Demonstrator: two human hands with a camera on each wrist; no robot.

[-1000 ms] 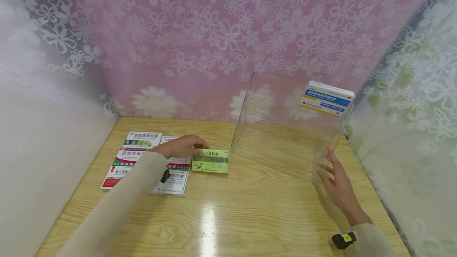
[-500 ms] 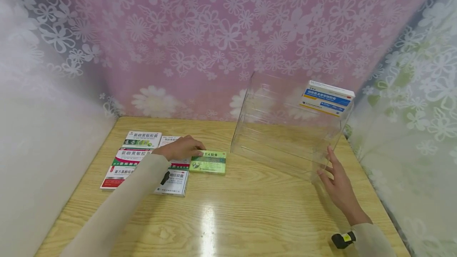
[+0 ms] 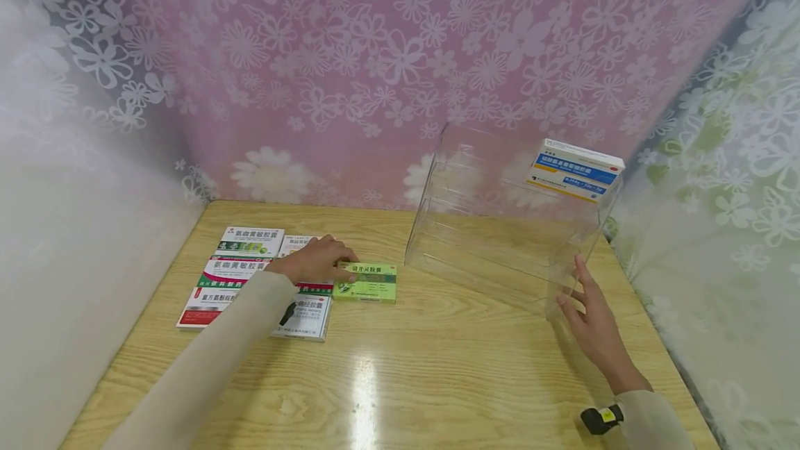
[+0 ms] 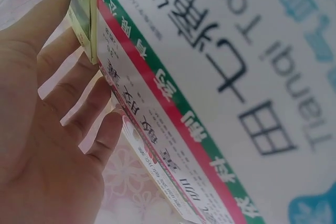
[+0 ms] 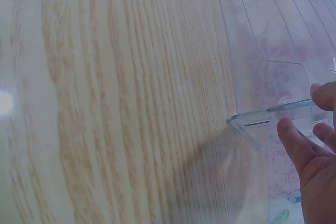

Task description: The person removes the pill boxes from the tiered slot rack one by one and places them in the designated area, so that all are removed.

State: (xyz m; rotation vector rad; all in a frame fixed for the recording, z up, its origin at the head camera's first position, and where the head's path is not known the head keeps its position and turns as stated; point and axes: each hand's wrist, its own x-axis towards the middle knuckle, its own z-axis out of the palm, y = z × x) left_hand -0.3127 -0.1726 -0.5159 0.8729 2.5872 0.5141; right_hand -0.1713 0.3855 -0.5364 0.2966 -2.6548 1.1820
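Note:
At the right edge of the laid-out medicine boxes, my left hand (image 3: 314, 260) pinches the green medicine box (image 3: 373, 289). In the left wrist view, the thumb lies on the green box's (image 4: 82, 3) printed face and the other fingers reach along its edge. The green box abuts the neighbouring white, red and green boxes. My right hand (image 3: 592, 325) grips the right side panel of the clear acrylic display rack (image 3: 481, 262), thumb on one side and fingers on the other, as the right wrist view shows. A white, blue and orange medicine box (image 3: 575, 172) stands on the rack's top tier, at the right.
Several flat medicine boxes (image 3: 234, 273) lie in two columns on the left of the wooden table (image 3: 450, 373). One white box (image 3: 310, 319) lies at their front right, partly under the left forearm. A pink floral curtain (image 3: 325, 89) hangs behind, with pale curtains at both sides.
My left hand has shifted the green medicine box slightly left, up to the neighbouring boxes. My right hand and the rack have stayed in place.

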